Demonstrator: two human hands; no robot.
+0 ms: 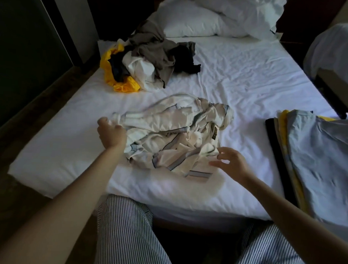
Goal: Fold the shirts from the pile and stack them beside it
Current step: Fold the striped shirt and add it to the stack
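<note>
A crumpled white shirt with blue stripes point(175, 132) lies on the bed in front of me. My left hand point(110, 134) grips its left edge with curled fingers. My right hand point(231, 163) hovers at the shirt's lower right edge, fingers spread and holding nothing. The pile of unfolded shirts point(150, 60), grey, white, dark and yellow, sits at the far left of the bed. A stack of folded shirts point(314, 156), pale blue on top, lies at the right.
The bed point(240, 75) has a wrinkled white sheet. White pillows point(212, 16) are heaped at its head. A second bed point(335, 50) stands at the far right. Dark floor runs along the left side. My striped trousers show at the bottom.
</note>
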